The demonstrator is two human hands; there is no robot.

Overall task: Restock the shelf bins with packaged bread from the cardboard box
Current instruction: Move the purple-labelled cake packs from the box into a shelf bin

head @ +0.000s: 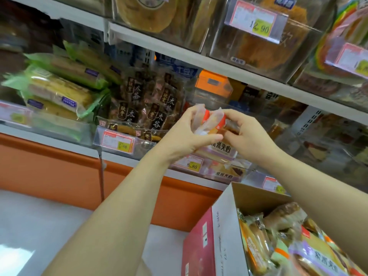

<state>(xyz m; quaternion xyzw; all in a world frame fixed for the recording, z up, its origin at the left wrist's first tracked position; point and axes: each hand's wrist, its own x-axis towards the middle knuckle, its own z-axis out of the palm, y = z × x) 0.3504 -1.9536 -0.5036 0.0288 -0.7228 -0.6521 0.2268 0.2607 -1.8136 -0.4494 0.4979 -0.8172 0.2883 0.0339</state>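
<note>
Left hand (pixel 185 134) and right hand (pixel 249 136) are gripping clear-wrapped bread packs (pixel 209 122) above the clear plastic bin (pixel 219 173) edge, brown cardboard box (pixel 225 226) sitting at 5 o'clock.

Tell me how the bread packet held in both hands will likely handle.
The bread packet is probably light and soft: the left hand and right hand hold it raised by fingers and thumbs. Its glossy clear film looks slippery, so it may slide.
</note>
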